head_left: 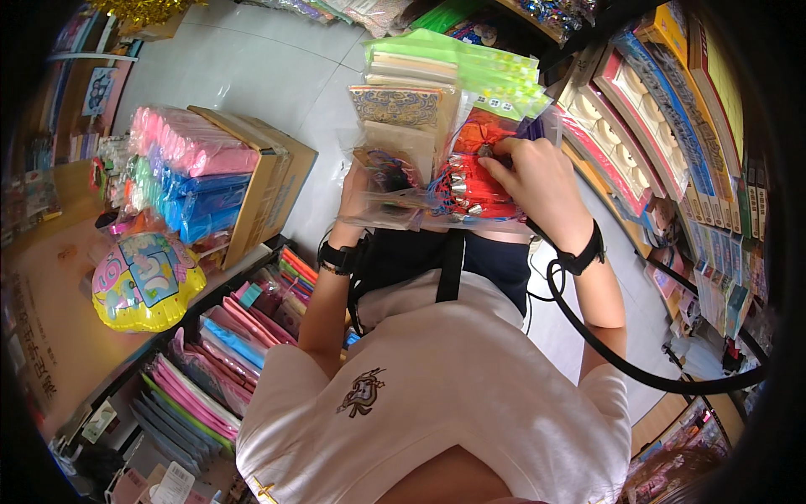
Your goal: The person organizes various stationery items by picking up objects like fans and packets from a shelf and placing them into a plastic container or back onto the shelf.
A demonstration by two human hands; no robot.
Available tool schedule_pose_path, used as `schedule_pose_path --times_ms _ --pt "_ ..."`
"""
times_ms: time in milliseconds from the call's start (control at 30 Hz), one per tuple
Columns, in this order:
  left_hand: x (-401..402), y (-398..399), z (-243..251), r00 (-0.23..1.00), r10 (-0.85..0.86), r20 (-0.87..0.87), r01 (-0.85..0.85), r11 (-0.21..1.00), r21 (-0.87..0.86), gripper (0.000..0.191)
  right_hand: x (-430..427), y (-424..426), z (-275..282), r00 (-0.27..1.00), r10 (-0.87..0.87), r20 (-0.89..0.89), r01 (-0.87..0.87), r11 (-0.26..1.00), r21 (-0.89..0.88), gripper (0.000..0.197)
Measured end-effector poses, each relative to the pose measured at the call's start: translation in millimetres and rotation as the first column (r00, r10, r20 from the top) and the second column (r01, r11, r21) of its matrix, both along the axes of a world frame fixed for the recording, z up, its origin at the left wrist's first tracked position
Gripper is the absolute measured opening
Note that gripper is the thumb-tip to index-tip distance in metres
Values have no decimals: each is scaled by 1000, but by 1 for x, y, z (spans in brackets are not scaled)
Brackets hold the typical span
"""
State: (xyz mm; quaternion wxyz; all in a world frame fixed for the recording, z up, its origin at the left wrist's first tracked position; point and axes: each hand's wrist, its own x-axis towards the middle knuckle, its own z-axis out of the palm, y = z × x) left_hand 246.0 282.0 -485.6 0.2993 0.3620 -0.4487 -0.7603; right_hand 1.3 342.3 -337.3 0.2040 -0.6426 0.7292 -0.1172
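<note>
A clear plastic tray or box (441, 222), full of packaged goods, is in front of my body. My left hand (354, 200) grips its left side, partly behind clear bags of dark, multicoloured cords (393, 173). With thumb and forefinger my right hand (535, 173) pinches a small silvery piece (485, 150) above a bundle of red cords with silver bells (465, 189). Farther back lie green printed plastic packets (453, 57), a stack of cream-coloured packets (412, 68) and a blue-and-gold patterned packet (397, 106).
At left stand a cardboard box (271, 183), pink wrapped packs (195, 145), blue packs (208, 201) and a yellow foil balloon (148, 283). Coloured folders (208, 384) fill a rack below them. Shelves with boxed goods (642, 107) line the right. A black cable (630, 372) loops beside my right arm.
</note>
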Motion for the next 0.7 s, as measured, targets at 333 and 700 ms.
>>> schedule_pose_path --times_ms 333,700 --pt "1 2 7 990 41 -134 -31 997 76 44 -10 -4 6 980 68 186 -70 998 3 13" --pt "3 0 -2 998 18 -63 -12 995 98 45 -1 -6 3 995 41 94 -42 999 8 25"
